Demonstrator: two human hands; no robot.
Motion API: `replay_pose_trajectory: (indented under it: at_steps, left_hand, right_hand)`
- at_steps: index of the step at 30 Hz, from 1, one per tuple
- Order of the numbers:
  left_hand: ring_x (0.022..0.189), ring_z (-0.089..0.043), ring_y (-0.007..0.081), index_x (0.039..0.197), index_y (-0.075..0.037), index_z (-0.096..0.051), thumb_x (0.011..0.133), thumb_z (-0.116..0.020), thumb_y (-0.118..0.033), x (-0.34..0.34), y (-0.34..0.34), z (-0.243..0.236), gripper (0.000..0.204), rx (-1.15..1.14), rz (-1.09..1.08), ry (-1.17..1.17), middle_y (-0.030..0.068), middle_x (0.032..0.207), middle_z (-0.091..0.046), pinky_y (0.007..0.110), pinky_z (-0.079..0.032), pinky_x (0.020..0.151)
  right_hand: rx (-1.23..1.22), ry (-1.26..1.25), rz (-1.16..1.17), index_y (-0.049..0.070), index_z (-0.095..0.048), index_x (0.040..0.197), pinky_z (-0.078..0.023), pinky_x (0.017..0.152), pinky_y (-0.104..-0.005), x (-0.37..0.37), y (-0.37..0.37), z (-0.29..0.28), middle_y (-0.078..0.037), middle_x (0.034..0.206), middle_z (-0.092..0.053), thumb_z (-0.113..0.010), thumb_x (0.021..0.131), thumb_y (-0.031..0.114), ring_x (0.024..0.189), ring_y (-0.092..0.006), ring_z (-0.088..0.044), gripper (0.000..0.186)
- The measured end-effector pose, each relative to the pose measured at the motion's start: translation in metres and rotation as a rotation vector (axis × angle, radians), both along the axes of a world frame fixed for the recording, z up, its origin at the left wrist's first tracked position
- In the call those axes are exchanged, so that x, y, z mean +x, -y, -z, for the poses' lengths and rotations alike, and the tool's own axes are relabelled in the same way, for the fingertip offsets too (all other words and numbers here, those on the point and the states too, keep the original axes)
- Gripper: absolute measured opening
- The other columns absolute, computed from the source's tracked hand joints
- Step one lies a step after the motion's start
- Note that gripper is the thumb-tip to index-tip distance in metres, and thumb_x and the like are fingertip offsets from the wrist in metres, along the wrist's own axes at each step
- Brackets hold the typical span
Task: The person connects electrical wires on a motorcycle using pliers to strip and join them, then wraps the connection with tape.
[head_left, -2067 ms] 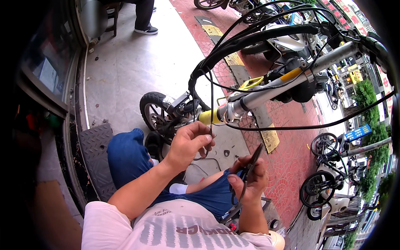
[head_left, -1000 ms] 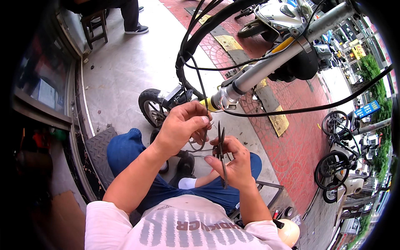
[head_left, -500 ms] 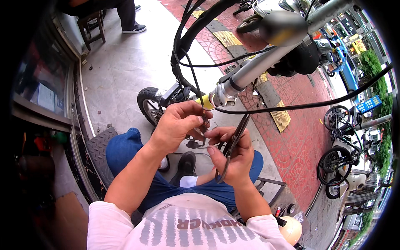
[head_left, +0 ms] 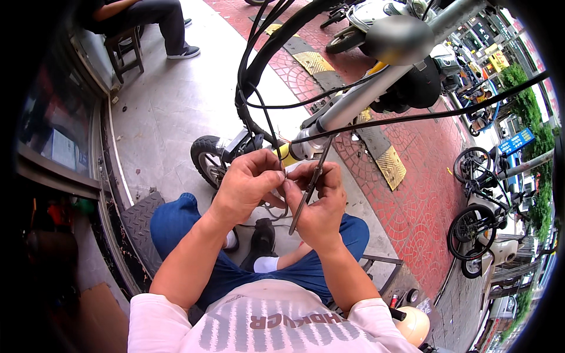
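My left hand (head_left: 244, 185) pinches a thin black cable (head_left: 272, 125) that hangs from the bundle above. The fingertips of my right hand (head_left: 322, 209) meet my left fingertips at the cable's lower end; the exact spot is covered by fingers. Across my right palm lies a dark, slim scissors-like tool (head_left: 309, 191), held under the fingers with its tip pointing up. Just beyond both hands is the silver stem (head_left: 359, 101) of a scooter, with a yellow band (head_left: 286, 156) near its base. Its small black wheel (head_left: 206, 160) stands beyond my left hand.
A long black cable (head_left: 424, 120) crosses above my right hand, and a thick black cable bundle (head_left: 250, 82) arches overhead. At the far left a person in dark trousers (head_left: 162, 26) sits on a stool (head_left: 125, 56). Bicycles (head_left: 474, 226) stand at right. A ridged mat (head_left: 144, 220) lies beside my left knee.
My right hand has moved up and left, so its fingertips now touch my left ones. The tool in it has turned edge-on. The scooter stem and cables have shifted slightly left in view.
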State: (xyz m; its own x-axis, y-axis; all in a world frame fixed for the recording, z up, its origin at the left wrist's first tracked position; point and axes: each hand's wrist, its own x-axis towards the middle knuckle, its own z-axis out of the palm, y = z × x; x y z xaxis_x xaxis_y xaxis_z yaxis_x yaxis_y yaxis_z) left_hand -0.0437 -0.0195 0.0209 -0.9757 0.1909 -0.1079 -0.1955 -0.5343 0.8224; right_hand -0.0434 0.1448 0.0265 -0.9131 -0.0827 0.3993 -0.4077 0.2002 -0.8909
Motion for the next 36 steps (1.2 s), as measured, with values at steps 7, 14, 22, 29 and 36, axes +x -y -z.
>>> replay_pose_trajectory:
  at_steps: [7,14,22,29,36]
  left_hand:
    - [0.091,-0.069,0.0172,0.114,0.002,-0.058,0.092,-0.059,-0.002,-0.004,0.001,-0.009,0.022,-0.052,-0.007,-0.004,0.0099,0.105,-0.067,0.033,-0.066,0.066]
    - [0.086,-0.068,0.0133,0.111,0.001,-0.059,0.092,-0.059,-0.002,-0.007,-0.002,-0.020,0.019,-0.102,0.023,-0.019,0.0068,0.100,-0.065,0.033,-0.067,0.067]
    - [0.085,-0.069,0.0175,0.111,0.000,-0.059,0.090,-0.060,-0.004,-0.009,0.001,-0.003,0.021,0.071,0.074,-0.041,0.0073,0.100,-0.064,0.037,-0.067,0.067]
    - [0.087,-0.069,0.0188,0.111,0.002,-0.058,0.087,-0.059,-0.006,-0.008,0.003,0.004,0.025,0.112,0.038,-0.079,0.0103,0.102,-0.065,0.037,-0.067,0.071]
    - [0.081,-0.069,0.0144,0.106,-0.001,-0.062,0.091,-0.061,-0.008,-0.007,0.001,0.004,0.016,0.102,-0.018,-0.132,0.0067,0.098,-0.066,0.029,-0.062,0.066]
  right_hand:
    - [-0.059,0.234,-0.060,0.004,-0.052,0.108,-0.053,0.072,-0.0236,-0.004,0.001,-0.010,-0.004,0.094,-0.068,-0.077,0.086,0.002,0.084,-0.0098,-0.066,0.033]
    - [-0.116,0.195,-0.011,0.004,-0.050,0.113,-0.053,0.075,-0.0245,0.000,0.003,-0.010,-0.005,0.093,-0.067,-0.077,0.084,0.003,0.085,-0.0102,-0.066,0.039]
    - [-0.458,0.282,-0.120,0.002,-0.050,0.113,-0.053,0.076,-0.0257,-0.003,0.005,-0.003,-0.005,0.089,-0.066,-0.071,0.084,0.000,0.083,-0.0105,-0.064,0.036]
    - [-0.586,0.346,-0.186,0.005,-0.049,0.113,-0.051,0.080,-0.0245,-0.003,0.008,-0.003,-0.004,0.093,-0.064,-0.071,0.085,-0.001,0.086,-0.0105,-0.062,0.036]
    - [-0.620,0.343,-0.183,0.004,-0.049,0.113,-0.051,0.081,-0.0257,-0.003,0.014,-0.004,-0.005,0.095,-0.063,-0.071,0.086,0.001,0.086,-0.0107,-0.061,0.035]
